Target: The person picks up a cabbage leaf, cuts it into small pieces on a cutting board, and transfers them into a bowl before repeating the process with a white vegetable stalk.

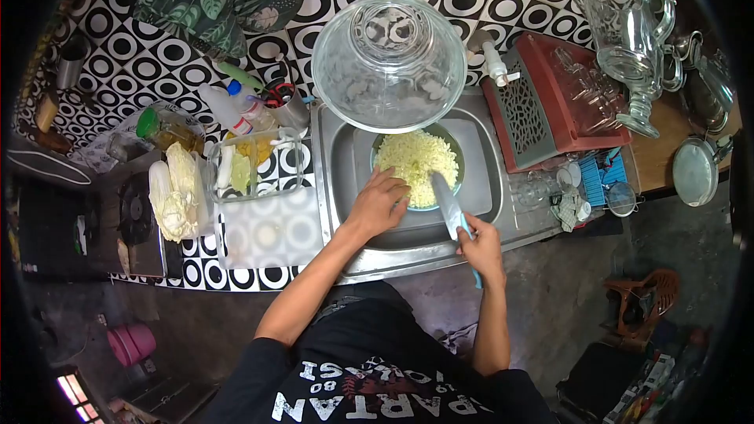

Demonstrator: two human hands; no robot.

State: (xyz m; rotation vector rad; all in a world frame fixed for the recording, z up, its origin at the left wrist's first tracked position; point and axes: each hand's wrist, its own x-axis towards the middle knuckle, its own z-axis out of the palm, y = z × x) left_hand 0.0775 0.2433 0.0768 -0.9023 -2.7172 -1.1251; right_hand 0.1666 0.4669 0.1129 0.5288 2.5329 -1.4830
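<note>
A bowl with a greenish-blue rim [460,159] sits in the steel sink, heaped with finely chopped pale vegetable [414,159]. My right hand [481,250] is closed round the light blue handle of a knife [448,202], whose blade tip reaches into the chopped pieces. At the bowl's left front side, my left hand [378,202] rests against the rim and the pieces, its fingers bent and apart, with nothing visible held in it.
A large clear glass vessel [389,63] stands behind the bowl. Left are a glass container [255,165], a translucent board [271,228], napa cabbage [176,192] and bottles [226,110]. A red dish rack [554,102] with glassware stands right of the sink [487,228].
</note>
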